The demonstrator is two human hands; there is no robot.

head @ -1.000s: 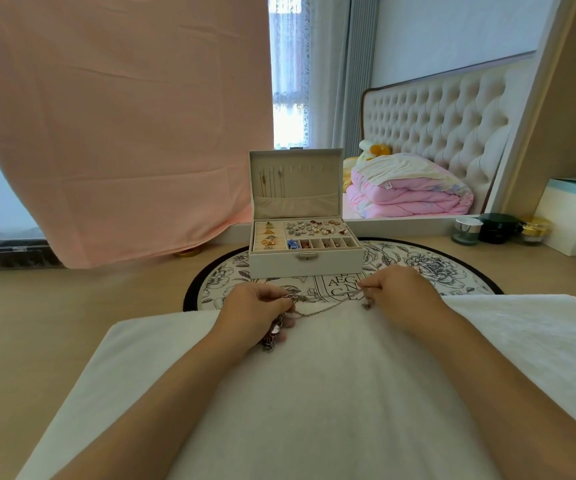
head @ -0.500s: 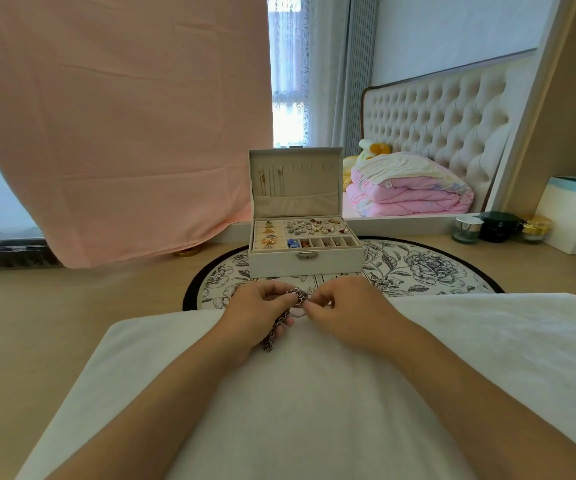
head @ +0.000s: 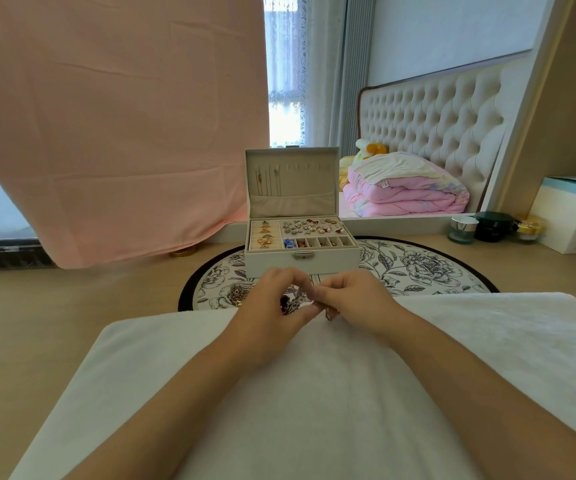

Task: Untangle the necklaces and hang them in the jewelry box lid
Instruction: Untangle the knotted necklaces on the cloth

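Note:
A knot of tangled necklaces (head: 293, 301) hangs between my two hands just in front of the white jewelry box (head: 300, 261). My left hand (head: 269, 303) grips the bunch of chains with curled fingers. My right hand (head: 352, 299) pinches a strand at the knot, its fingertips touching the left hand's. The box lid (head: 291, 181) stands upright and open; a few thin chains hang from hooks at its left side. Another small heap of chain (head: 236, 294) lies on the mat left of my left hand.
A white towel (head: 314, 393) covers the near table under my forearms. The box sits on a round floral mat (head: 418, 268). Jars (head: 494, 226) and a white carton (head: 574, 213) stand at the right. A pink cloth (head: 106, 116) hangs behind.
My right hand came in from the right to meet the left at the knot. Both hands then lifted slightly toward the box, and the loose chain heap at the left came into sight.

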